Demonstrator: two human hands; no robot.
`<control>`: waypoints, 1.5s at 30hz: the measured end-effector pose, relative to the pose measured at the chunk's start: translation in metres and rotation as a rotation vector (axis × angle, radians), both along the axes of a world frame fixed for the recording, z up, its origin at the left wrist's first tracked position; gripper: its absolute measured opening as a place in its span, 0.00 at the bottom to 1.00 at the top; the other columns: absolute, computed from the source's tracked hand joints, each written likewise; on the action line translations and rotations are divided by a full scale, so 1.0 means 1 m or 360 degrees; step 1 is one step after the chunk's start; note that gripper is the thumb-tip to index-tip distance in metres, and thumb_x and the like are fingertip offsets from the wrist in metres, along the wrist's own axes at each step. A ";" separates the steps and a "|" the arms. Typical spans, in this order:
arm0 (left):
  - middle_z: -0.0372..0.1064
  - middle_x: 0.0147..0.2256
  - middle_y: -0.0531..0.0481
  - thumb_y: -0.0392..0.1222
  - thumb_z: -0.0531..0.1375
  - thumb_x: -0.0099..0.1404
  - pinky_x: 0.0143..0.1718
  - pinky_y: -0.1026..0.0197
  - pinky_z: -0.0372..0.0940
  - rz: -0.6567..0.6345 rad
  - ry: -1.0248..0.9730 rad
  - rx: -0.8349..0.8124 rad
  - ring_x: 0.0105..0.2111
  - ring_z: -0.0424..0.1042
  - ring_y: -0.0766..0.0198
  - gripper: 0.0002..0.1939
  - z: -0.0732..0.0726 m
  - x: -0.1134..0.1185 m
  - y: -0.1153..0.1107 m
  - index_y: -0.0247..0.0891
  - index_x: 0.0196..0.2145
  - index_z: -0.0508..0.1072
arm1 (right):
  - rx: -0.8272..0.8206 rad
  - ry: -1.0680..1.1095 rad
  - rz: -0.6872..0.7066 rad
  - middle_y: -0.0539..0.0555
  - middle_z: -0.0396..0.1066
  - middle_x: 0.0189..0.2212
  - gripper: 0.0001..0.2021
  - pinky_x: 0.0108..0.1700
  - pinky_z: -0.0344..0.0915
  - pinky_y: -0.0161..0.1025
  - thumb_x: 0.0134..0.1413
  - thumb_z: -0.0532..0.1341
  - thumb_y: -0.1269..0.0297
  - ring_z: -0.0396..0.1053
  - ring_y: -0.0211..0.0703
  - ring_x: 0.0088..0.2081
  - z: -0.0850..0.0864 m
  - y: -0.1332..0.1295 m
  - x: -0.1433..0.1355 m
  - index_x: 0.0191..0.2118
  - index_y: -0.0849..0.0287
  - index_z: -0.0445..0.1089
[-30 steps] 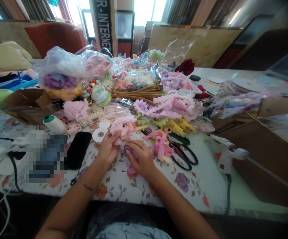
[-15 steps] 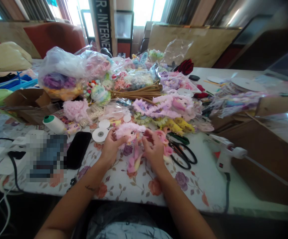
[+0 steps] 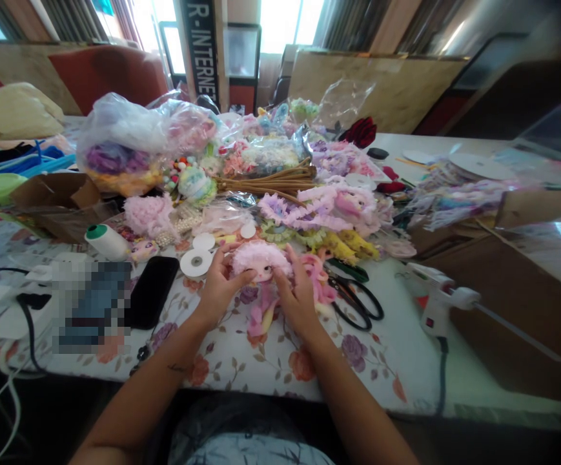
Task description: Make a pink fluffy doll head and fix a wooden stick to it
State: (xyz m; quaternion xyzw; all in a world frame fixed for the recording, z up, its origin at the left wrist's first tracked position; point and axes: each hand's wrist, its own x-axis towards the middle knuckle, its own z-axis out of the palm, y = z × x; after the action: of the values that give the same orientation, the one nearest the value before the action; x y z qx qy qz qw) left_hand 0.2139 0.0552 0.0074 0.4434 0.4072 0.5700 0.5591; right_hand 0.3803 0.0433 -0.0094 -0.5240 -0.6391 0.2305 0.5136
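Observation:
Both my hands hold a small pink doll (image 3: 262,265) with a frilly pink bonnet and a pink and yellow tail hanging down over the floral tablecloth (image 3: 241,361). My left hand (image 3: 219,287) grips its left side, thumb across the front. My right hand (image 3: 299,297) grips its right side. Another pink doll (image 3: 319,279) lies just right of my right hand. White ribbon spools (image 3: 195,262) lie just left of my left hand.
Black scissors (image 3: 357,298) and a white glue gun (image 3: 442,300) lie to the right. A black phone (image 3: 150,290) and a white thread cone (image 3: 106,241) sit to the left. Piles of frilly dolls (image 3: 328,210), plastic bags (image 3: 130,142) and cardboard boxes (image 3: 512,284) crowd the back.
My hands lifted the pink doll off the cloth and turned it face up. My right hand moved up from the table to grip its right side.

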 end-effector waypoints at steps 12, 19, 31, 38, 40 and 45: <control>0.71 0.35 0.53 0.42 0.70 0.52 0.36 0.66 0.65 0.0162 -0.0174 -0.0171 0.32 0.70 0.68 0.33 -0.002 0.001 0.004 0.42 0.54 0.64 | 0.0419 -0.0089 -0.0128 0.53 0.77 0.32 0.04 0.36 0.71 0.39 0.58 0.60 0.68 0.74 0.42 0.31 -0.007 0.001 -0.004 0.34 0.57 0.73; 0.70 0.42 0.49 0.42 0.70 0.51 0.41 0.63 0.66 0.0253 0.0122 -0.0103 0.38 0.72 0.64 0.30 0.002 -0.002 0.002 0.42 0.50 0.67 | 0.0050 0.0639 -0.0095 0.53 0.72 0.37 0.07 0.41 0.70 0.41 0.56 0.60 0.62 0.72 0.43 0.39 0.001 0.003 -0.002 0.41 0.56 0.67; 0.69 0.47 0.46 0.46 0.69 0.53 0.49 0.59 0.65 0.0345 0.0316 0.0231 0.47 0.70 0.59 0.24 -0.007 0.003 0.001 0.40 0.46 0.69 | -0.0729 0.1162 0.0281 0.49 0.73 0.33 0.19 0.31 0.66 0.35 0.46 0.70 0.54 0.69 0.39 0.30 0.008 0.005 -0.004 0.42 0.57 0.71; 0.75 0.32 0.50 0.47 0.66 0.58 0.39 0.61 0.68 0.0453 0.0409 0.0111 0.33 0.73 0.63 0.12 -0.013 0.001 0.001 0.38 0.37 0.78 | -0.0622 0.1095 0.0133 0.51 0.75 0.33 0.19 0.30 0.67 0.35 0.44 0.71 0.54 0.71 0.39 0.30 0.005 0.006 -0.005 0.40 0.58 0.70; 0.77 0.33 0.49 0.45 0.66 0.58 0.40 0.60 0.68 0.0496 0.0525 0.0149 0.34 0.74 0.61 0.10 -0.013 -0.001 0.001 0.38 0.36 0.80 | -0.0557 0.0996 0.0117 0.52 0.76 0.34 0.20 0.33 0.69 0.37 0.43 0.71 0.55 0.73 0.42 0.32 0.001 0.005 -0.008 0.40 0.58 0.70; 0.77 0.34 0.49 0.43 0.67 0.56 0.43 0.58 0.68 0.0536 0.0601 0.0197 0.37 0.74 0.59 0.06 -0.011 -0.003 0.003 0.40 0.33 0.81 | -0.0445 0.0801 0.0101 0.54 0.76 0.34 0.19 0.37 0.72 0.41 0.44 0.71 0.56 0.74 0.45 0.35 -0.004 0.004 -0.011 0.40 0.58 0.69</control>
State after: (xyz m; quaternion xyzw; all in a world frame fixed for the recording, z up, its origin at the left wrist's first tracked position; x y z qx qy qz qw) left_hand 0.2107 0.0579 -0.0036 0.5013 0.5367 0.5861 0.3422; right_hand 0.3694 0.0475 -0.0130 -0.4956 -0.4697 0.4552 0.5714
